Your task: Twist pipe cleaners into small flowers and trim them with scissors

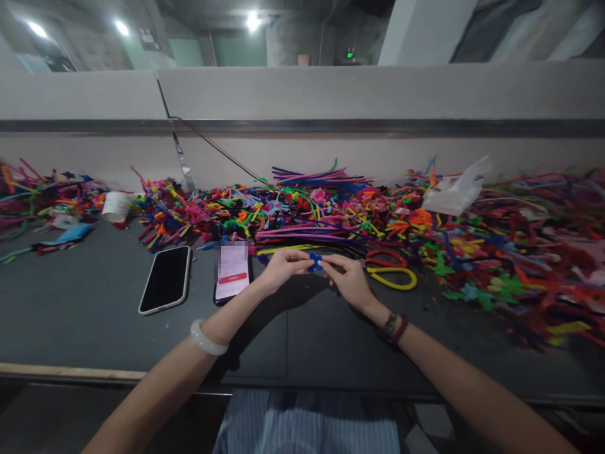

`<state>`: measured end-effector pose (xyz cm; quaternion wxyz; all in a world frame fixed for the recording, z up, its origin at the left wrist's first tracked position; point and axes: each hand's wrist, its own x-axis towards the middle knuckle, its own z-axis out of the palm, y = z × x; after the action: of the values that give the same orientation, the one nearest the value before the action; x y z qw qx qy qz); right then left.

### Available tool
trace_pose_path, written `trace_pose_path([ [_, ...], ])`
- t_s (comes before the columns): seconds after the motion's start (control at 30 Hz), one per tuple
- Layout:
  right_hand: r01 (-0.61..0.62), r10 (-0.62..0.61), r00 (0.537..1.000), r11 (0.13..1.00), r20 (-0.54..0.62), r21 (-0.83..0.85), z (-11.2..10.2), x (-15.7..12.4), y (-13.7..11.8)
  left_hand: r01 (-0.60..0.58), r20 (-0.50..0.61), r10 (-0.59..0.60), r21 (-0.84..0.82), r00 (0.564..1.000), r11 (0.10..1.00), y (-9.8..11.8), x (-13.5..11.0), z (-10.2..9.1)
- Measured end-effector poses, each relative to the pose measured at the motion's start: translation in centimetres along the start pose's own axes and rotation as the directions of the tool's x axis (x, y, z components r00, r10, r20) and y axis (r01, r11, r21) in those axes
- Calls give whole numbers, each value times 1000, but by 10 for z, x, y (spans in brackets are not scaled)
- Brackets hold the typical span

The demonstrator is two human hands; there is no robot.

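Both my hands meet over the dark table [94, 315], pinching a small blue pipe-cleaner flower [314, 262] between them. My left hand [282, 267] grips it from the left with closed fingertips; a pale bangle sits on that wrist. From the right, my right hand [348, 277] pinches the same piece, with a watch and bead bracelet on its wrist. Just beyond my right hand lie scissors [392, 272] with red and yellow handles.
A long heap of many-coloured pipe cleaners [302, 208] runs along the back wall and spreads at right. A dark phone [165, 279] and a lit phone [232, 272] lie at left. A white cup [115, 205] and a white bag [456, 189] rest in the heap.
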<state>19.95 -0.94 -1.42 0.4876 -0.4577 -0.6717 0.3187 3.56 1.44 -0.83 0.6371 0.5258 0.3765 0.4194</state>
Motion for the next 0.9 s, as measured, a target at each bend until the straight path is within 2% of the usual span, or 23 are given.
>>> trace_pose_path([
  [0.13,10,-10,999,1000,33,5,0,-1,-1,9,-19,-9,-9,1000,1000,0,0,0],
  [0.33,87,-85,995,995,44,-45,1,-2,-1,21,-32,-21,-25,999,999,4,-3,2],
  [0.53,216,-211,976,964,45,-154,1,-4,-3,25,-55,-28,-49,998,998,4,-4,3],
  [0.73,329,-305,943,913,132,-241,-2,-4,-3,58,-29,-60,-51,998,997,2,-3,1],
  [0.9,272,-228,947,945,227,-183,-10,2,-5,86,-2,-87,-100,996,991,4,-2,-2],
])
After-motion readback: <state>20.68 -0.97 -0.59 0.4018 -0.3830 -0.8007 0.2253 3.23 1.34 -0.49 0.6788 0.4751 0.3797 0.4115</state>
